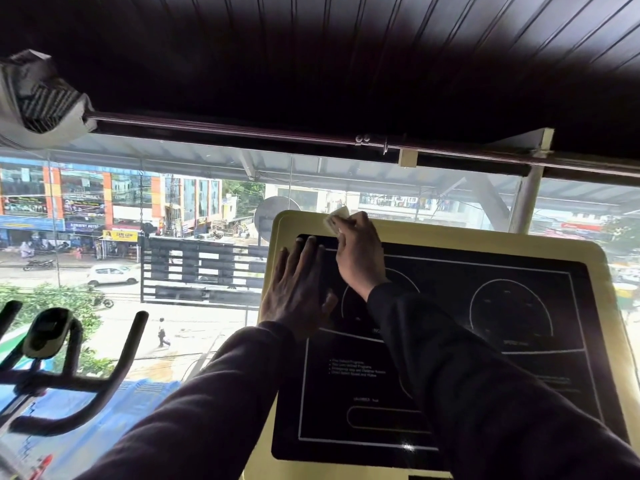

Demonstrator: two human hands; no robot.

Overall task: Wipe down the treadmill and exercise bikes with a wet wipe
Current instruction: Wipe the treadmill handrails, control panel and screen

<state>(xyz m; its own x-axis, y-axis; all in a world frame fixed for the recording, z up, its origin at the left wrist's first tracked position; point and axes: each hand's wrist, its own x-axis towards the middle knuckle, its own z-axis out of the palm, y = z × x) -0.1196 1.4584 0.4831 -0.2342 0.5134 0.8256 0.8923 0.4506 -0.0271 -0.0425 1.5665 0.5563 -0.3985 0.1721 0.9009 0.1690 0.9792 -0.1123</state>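
Observation:
The treadmill console [485, 341] fills the lower right: a black display panel with white dial outlines inside a pale yellow frame. My right hand [360, 254] is shut on a white wet wipe [336, 218] and presses it against the console's top left edge. My left hand [298, 289] lies flat with fingers spread on the upper left of the black panel, just left of the right hand. Dark sleeves cover both arms.
An exercise bike's black handlebars and small display [62, 358] stand at the lower left. A large window [156, 237] right behind the console looks onto a street. A dark ceiling with a curtain rail [242, 129] runs overhead.

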